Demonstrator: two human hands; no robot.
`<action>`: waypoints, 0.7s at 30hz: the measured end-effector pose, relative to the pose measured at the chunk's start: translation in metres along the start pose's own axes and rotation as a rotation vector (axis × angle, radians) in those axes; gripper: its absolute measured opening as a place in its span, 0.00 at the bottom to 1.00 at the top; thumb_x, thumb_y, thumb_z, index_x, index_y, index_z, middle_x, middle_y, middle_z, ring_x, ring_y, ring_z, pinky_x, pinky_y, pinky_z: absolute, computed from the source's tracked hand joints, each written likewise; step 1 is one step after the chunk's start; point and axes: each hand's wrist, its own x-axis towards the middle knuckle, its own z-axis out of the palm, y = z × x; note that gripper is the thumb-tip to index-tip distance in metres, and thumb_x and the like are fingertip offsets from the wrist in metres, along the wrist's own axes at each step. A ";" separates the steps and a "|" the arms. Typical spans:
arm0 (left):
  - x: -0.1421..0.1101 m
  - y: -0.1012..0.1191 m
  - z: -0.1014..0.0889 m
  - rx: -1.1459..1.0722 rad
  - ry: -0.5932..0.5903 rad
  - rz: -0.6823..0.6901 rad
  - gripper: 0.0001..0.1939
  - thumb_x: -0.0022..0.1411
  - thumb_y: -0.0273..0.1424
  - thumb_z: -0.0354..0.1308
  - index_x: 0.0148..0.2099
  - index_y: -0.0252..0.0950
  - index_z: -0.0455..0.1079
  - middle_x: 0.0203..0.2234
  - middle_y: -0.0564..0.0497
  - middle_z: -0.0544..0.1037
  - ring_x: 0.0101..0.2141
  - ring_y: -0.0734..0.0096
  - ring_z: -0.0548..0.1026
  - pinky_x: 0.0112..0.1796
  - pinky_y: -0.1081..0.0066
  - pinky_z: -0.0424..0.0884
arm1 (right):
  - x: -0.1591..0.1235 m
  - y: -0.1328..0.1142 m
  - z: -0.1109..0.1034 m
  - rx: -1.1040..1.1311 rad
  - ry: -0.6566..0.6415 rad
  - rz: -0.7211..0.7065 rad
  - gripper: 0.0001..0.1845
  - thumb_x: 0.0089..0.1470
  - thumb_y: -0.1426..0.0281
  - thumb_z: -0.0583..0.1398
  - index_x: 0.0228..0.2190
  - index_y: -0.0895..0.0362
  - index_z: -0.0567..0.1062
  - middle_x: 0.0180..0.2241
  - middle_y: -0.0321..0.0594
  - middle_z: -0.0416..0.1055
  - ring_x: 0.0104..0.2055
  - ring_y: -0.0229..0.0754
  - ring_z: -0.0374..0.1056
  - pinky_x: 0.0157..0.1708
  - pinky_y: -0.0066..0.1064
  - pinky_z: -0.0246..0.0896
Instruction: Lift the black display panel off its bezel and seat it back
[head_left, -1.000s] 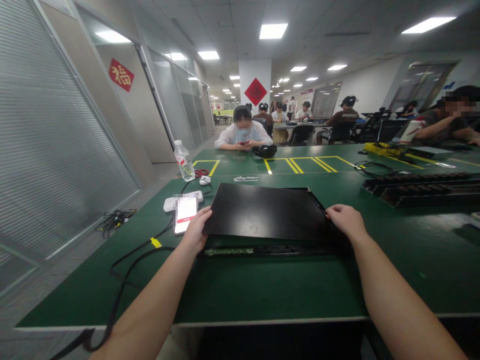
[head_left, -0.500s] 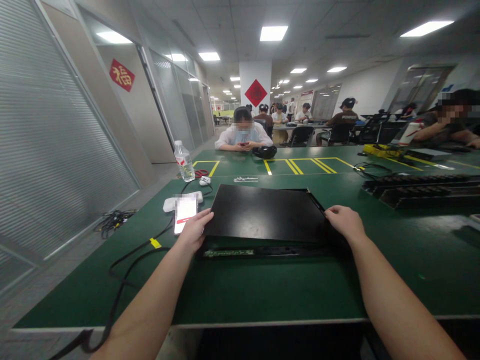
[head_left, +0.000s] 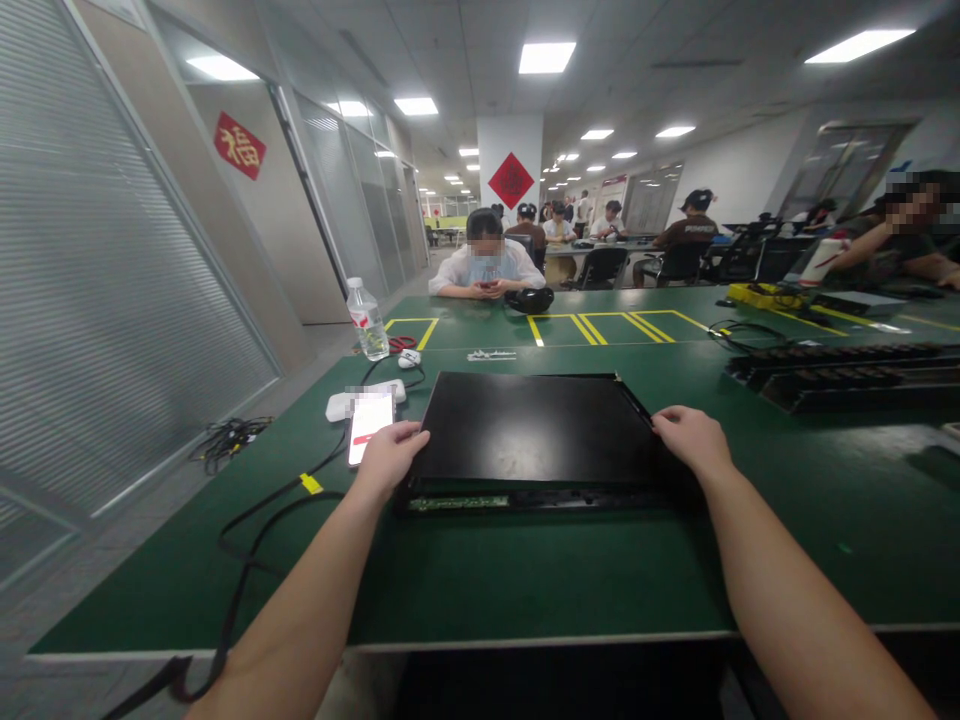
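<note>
A flat black panel (head_left: 525, 425) lies over a black frame (head_left: 585, 500) on the green table. Along the near side of the frame a strip of green circuit board (head_left: 459, 503) shows. My left hand (head_left: 394, 455) is closed on the panel's left edge, thumb on top. At the right edge, my right hand (head_left: 690, 437) pinches the side, where panel and frame lie close together; which of them it grips I cannot tell. A strip of the frame's inside shows at the far right corner.
A lit phone (head_left: 371, 420) leans by a white box (head_left: 337, 403), left of my left hand. Beyond stand a water bottle (head_left: 367, 320) and red-handled scissors (head_left: 403, 343). Black cables (head_left: 247, 565) run down the left. Black slotted rails (head_left: 847, 375) lie right. A person (head_left: 487, 260) sits opposite.
The panel's left side and near edge have tilted slightly and sit more level over the frame. Both hands keep their places at the edges, with only small shifts.
</note>
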 end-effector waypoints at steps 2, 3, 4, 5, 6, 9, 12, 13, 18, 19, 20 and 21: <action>0.002 -0.002 -0.002 0.046 0.018 0.061 0.09 0.46 0.26 0.75 0.33 0.38 0.82 0.38 0.43 0.85 0.47 0.47 0.81 0.47 0.61 0.76 | 0.001 0.001 0.001 0.013 0.006 0.002 0.17 0.55 0.62 0.59 0.38 0.52 0.87 0.36 0.48 0.82 0.37 0.53 0.76 0.36 0.37 0.66; 0.003 -0.003 -0.003 0.066 0.036 0.084 0.09 0.44 0.26 0.75 0.32 0.38 0.82 0.40 0.43 0.85 0.50 0.45 0.80 0.48 0.61 0.75 | 0.001 0.001 0.001 0.019 0.006 0.005 0.17 0.54 0.62 0.59 0.38 0.52 0.87 0.36 0.48 0.82 0.37 0.52 0.76 0.36 0.37 0.66; 0.004 -0.003 -0.003 0.093 0.055 0.102 0.10 0.43 0.26 0.75 0.31 0.39 0.82 0.43 0.42 0.84 0.52 0.43 0.79 0.50 0.61 0.75 | 0.002 0.001 0.001 0.023 0.004 0.008 0.17 0.54 0.62 0.59 0.38 0.52 0.87 0.36 0.48 0.82 0.37 0.52 0.76 0.37 0.37 0.66; 0.005 -0.004 -0.004 0.128 0.067 0.116 0.09 0.42 0.26 0.75 0.30 0.39 0.82 0.45 0.42 0.84 0.54 0.42 0.78 0.52 0.61 0.73 | 0.002 0.001 0.001 0.025 0.000 0.012 0.17 0.54 0.62 0.59 0.38 0.52 0.87 0.36 0.47 0.82 0.37 0.52 0.77 0.37 0.37 0.66; 0.006 -0.004 -0.004 0.165 0.067 0.129 0.09 0.42 0.26 0.75 0.29 0.39 0.81 0.46 0.42 0.83 0.56 0.42 0.77 0.53 0.61 0.72 | 0.002 0.001 0.001 0.024 -0.003 0.015 0.17 0.54 0.62 0.59 0.38 0.52 0.87 0.36 0.47 0.82 0.37 0.52 0.77 0.37 0.37 0.66; 0.005 -0.004 -0.003 0.241 0.032 0.156 0.09 0.41 0.25 0.75 0.26 0.40 0.80 0.44 0.42 0.83 0.57 0.40 0.75 0.56 0.59 0.70 | 0.002 0.002 0.001 0.011 -0.012 0.021 0.18 0.55 0.62 0.59 0.38 0.53 0.87 0.36 0.48 0.83 0.38 0.53 0.77 0.37 0.37 0.66; 0.004 -0.005 0.000 0.282 -0.002 0.174 0.09 0.41 0.24 0.74 0.23 0.41 0.78 0.39 0.42 0.83 0.56 0.40 0.75 0.56 0.59 0.68 | 0.002 0.002 0.001 0.011 -0.015 0.020 0.18 0.55 0.62 0.58 0.38 0.53 0.87 0.36 0.48 0.83 0.39 0.53 0.77 0.36 0.37 0.65; 0.004 -0.005 0.000 0.278 -0.006 0.179 0.10 0.41 0.23 0.74 0.22 0.41 0.77 0.38 0.43 0.82 0.56 0.40 0.75 0.56 0.59 0.68 | 0.002 0.002 0.001 0.013 -0.012 0.018 0.18 0.55 0.63 0.58 0.38 0.53 0.87 0.36 0.48 0.83 0.39 0.53 0.77 0.36 0.37 0.65; 0.005 -0.009 0.003 0.302 0.003 0.193 0.11 0.40 0.24 0.74 0.20 0.42 0.75 0.38 0.43 0.82 0.55 0.41 0.75 0.55 0.60 0.70 | 0.001 0.001 0.002 0.011 0.020 0.013 0.16 0.54 0.63 0.59 0.37 0.52 0.87 0.36 0.47 0.83 0.38 0.52 0.77 0.35 0.36 0.65; 0.005 -0.009 0.003 0.327 0.005 0.198 0.11 0.40 0.25 0.74 0.20 0.42 0.74 0.39 0.43 0.83 0.55 0.41 0.75 0.55 0.60 0.70 | 0.001 0.001 0.003 0.011 0.024 0.011 0.16 0.54 0.62 0.60 0.37 0.52 0.87 0.36 0.47 0.83 0.38 0.52 0.77 0.35 0.36 0.65; 0.006 -0.010 0.004 0.346 0.008 0.203 0.11 0.40 0.25 0.74 0.20 0.42 0.74 0.39 0.43 0.83 0.55 0.41 0.75 0.56 0.60 0.70 | 0.001 0.001 0.003 0.014 0.027 0.008 0.16 0.54 0.62 0.60 0.37 0.52 0.87 0.36 0.47 0.83 0.38 0.52 0.77 0.35 0.36 0.65; 0.006 -0.010 0.004 0.356 0.010 0.208 0.11 0.41 0.25 0.74 0.19 0.42 0.74 0.39 0.43 0.83 0.55 0.41 0.75 0.56 0.60 0.70 | 0.001 0.001 0.003 0.020 0.028 0.005 0.16 0.54 0.62 0.60 0.37 0.52 0.87 0.36 0.47 0.83 0.38 0.52 0.77 0.35 0.36 0.65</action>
